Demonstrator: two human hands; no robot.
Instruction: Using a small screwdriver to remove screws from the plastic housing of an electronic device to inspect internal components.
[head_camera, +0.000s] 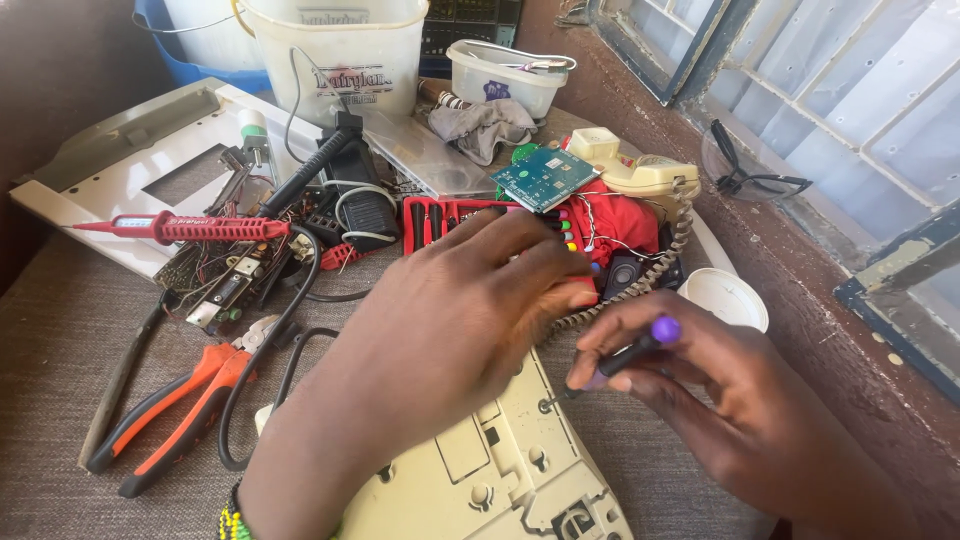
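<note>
Grey woven cloth (70, 330) covers the cluttered bench under a window. Left hand (450, 320) lies flat, fingers spread, on the cream plastic telephone base (500, 470), which runs lengthwise toward the person. Right hand (740, 410), nearer the screw, pinches a purple-capped black screwdriver (625, 355) slanting down-left, tip at a recessed screw hole (547, 404); a white tub (505, 75) behind holds small parts.

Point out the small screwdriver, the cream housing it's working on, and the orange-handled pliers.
small screwdriver (628, 355), head view, on its dark shaft below the purple cap.
cream housing (500, 470), head view, on its bare back panel.
orange-handled pliers (190, 400), head view, on the orange grip.
</note>
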